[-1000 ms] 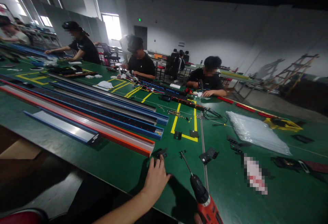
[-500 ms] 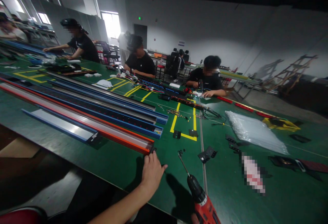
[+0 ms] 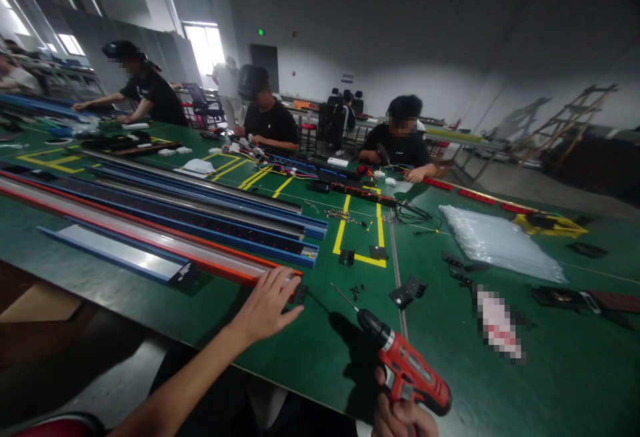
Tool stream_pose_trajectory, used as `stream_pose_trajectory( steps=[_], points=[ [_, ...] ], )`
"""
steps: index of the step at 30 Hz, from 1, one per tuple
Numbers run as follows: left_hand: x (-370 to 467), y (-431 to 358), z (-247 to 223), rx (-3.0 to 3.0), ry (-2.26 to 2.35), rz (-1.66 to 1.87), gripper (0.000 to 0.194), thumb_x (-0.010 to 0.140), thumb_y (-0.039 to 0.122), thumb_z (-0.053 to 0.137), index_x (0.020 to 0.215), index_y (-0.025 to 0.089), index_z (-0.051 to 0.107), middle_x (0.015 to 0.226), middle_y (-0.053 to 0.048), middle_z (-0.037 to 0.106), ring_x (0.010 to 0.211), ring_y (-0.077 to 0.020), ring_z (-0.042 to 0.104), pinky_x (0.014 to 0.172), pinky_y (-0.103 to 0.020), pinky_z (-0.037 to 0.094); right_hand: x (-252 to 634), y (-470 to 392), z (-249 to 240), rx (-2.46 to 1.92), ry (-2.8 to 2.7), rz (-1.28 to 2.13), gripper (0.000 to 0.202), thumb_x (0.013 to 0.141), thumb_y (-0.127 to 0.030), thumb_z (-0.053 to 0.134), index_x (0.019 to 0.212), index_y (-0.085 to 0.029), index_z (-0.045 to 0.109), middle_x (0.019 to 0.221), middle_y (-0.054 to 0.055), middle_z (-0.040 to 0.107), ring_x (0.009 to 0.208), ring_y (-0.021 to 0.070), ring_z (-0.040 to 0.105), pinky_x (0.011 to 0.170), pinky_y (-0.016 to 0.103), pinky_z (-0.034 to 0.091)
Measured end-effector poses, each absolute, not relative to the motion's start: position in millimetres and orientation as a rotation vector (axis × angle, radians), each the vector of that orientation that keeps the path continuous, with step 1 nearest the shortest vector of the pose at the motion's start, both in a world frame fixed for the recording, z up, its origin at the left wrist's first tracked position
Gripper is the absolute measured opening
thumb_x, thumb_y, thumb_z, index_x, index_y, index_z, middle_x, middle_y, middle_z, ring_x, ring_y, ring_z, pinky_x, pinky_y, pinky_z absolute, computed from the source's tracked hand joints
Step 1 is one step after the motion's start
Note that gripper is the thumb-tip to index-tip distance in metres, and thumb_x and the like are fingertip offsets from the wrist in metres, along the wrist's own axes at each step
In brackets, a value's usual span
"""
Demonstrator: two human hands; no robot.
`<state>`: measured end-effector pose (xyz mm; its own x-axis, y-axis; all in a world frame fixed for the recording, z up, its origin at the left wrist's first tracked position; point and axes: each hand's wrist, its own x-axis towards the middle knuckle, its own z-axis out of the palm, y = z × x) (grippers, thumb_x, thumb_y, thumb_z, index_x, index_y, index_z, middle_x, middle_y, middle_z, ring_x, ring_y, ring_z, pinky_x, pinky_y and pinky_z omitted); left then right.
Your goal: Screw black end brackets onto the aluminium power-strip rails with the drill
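My right hand point(image 3: 400, 417) is wrapped round the handle of a red and black cordless drill point(image 3: 413, 370). The drill's long thin bit point(image 3: 344, 297) points up and left, toward the near end of a long orange-edged rail point(image 3: 200, 250); its tip is apart from the rail. My left hand point(image 3: 270, 303) lies over that end with its fingers curled on top and the thumb by a black end piece point(image 3: 299, 293). Several small dark screws point(image 3: 357, 291) lie on the table just right of the bit.
Blue-edged rails point(image 3: 260, 237) lie behind the orange one, and a short blue channel point(image 3: 125, 253) in front. Black brackets point(image 3: 409, 291), wires, and clear plastic sleeves point(image 3: 500, 243) are spread on the green table point(image 3: 565, 363). Several co-workers point(image 3: 273, 113) sit across it.
My left hand has moved left and further over the rail's end. The drill has come up into view and swung, its bit shifting from the screws toward the rail.
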<state>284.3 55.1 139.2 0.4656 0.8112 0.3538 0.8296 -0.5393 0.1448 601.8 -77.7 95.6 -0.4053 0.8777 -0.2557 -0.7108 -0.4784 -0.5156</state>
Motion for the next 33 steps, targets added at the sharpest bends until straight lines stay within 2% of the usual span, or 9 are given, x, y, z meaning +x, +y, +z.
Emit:
stream_pose_trajectory(
  steps=[3, 6, 9, 12, 23, 26, 30, 33],
  points=[
    [265, 90, 146, -2.874, -1.321, -0.457, 0.055, 0.085, 0.050, 0.065, 0.134, 0.027, 0.053, 0.145, -0.012, 0.041, 0.132, -0.0327, 0.039, 0.107, -0.049, 0.035, 595, -62, 95, -0.590, -0.376, 1.952, 0.030, 0.072, -0.024, 0.062, 0.101, -0.020, 0.060, 0.045, -0.013, 0.034, 0.038, 0.0080, 0.023, 0.046, 0.026, 0.042],
    [261, 110, 145, -2.983, -1.144, -0.263, 0.054, 0.084, 0.053, 0.066, 0.133, 0.033, 0.054, 0.143, -0.011, 0.044, 0.128, -0.0328, 0.044, 0.103, -0.047, 0.036, 592, -49, 97, -0.622, -0.355, 1.950, 0.029, 0.071, -0.020, 0.060, 0.100, -0.018, 0.061, 0.046, -0.012, 0.038, 0.039, 0.0082, 0.025, 0.047, 0.027, 0.043],
    [263, 119, 145, -2.990, -1.026, -0.125, 0.045, 0.088, 0.051, 0.062, 0.128, 0.030, 0.058, 0.130, -0.011, 0.054, 0.113, -0.0296, 0.053, 0.095, -0.041, 0.040, 590, -40, 99, -0.644, -0.346, 1.956, 0.026, 0.070, -0.019, 0.060, 0.097, -0.017, 0.062, 0.046, -0.011, 0.039, 0.039, 0.0082, 0.028, 0.046, 0.027, 0.044],
    [265, 124, 145, -3.004, -0.978, -0.085, 0.040, 0.087, 0.050, 0.063, 0.120, 0.027, 0.062, 0.120, -0.010, 0.057, 0.103, -0.0263, 0.055, 0.091, -0.036, 0.040, 588, -36, 101, -0.648, -0.345, 1.953, 0.025, 0.070, -0.018, 0.059, 0.095, -0.016, 0.063, 0.047, -0.010, 0.040, 0.038, 0.0079, 0.030, 0.046, 0.027, 0.044],
    [262, 132, 137, -3.084, -1.000, -0.093, 0.035, 0.086, 0.047, 0.067, 0.113, 0.026, 0.063, 0.121, -0.008, 0.057, 0.112, -0.0258, 0.053, 0.094, -0.034, 0.037, 585, -25, 100, -0.626, -0.329, 2.014, 0.026, 0.071, -0.017, 0.058, 0.096, -0.016, 0.062, 0.047, -0.010, 0.041, 0.039, 0.0088, 0.030, 0.047, 0.027, 0.043],
    [261, 132, 140, -3.103, -1.019, -0.119, 0.045, 0.084, 0.049, 0.070, 0.122, 0.028, 0.059, 0.121, -0.007, 0.058, 0.109, -0.0249, 0.054, 0.093, -0.033, 0.038, 586, -21, 98, -0.651, -0.335, 2.016, 0.026, 0.071, -0.016, 0.059, 0.098, -0.016, 0.062, 0.047, -0.010, 0.042, 0.039, 0.0085, 0.031, 0.047, 0.026, 0.044],
    [260, 131, 141, -3.114, -1.204, -0.144, 0.076, 0.076, 0.053, 0.075, 0.139, 0.024, 0.043, 0.122, -0.008, 0.059, 0.107, -0.0256, 0.055, 0.092, -0.033, 0.039, 585, -18, 98, -0.689, -0.331, 2.020, 0.027, 0.070, -0.017, 0.058, 0.097, -0.014, 0.063, 0.047, -0.010, 0.042, 0.038, 0.0080, 0.031, 0.046, 0.026, 0.045],
    [260, 131, 140, -3.092, -1.322, -0.135, 0.090, 0.072, 0.052, 0.078, 0.145, 0.022, 0.034, 0.128, -0.010, 0.058, 0.111, -0.0273, 0.055, 0.094, -0.035, 0.040, 585, -17, 101, -0.701, -0.316, 2.013, 0.027, 0.069, -0.018, 0.057, 0.096, -0.013, 0.062, 0.046, -0.011, 0.041, 0.038, 0.0076, 0.027, 0.044, 0.026, 0.045]
  ],
)
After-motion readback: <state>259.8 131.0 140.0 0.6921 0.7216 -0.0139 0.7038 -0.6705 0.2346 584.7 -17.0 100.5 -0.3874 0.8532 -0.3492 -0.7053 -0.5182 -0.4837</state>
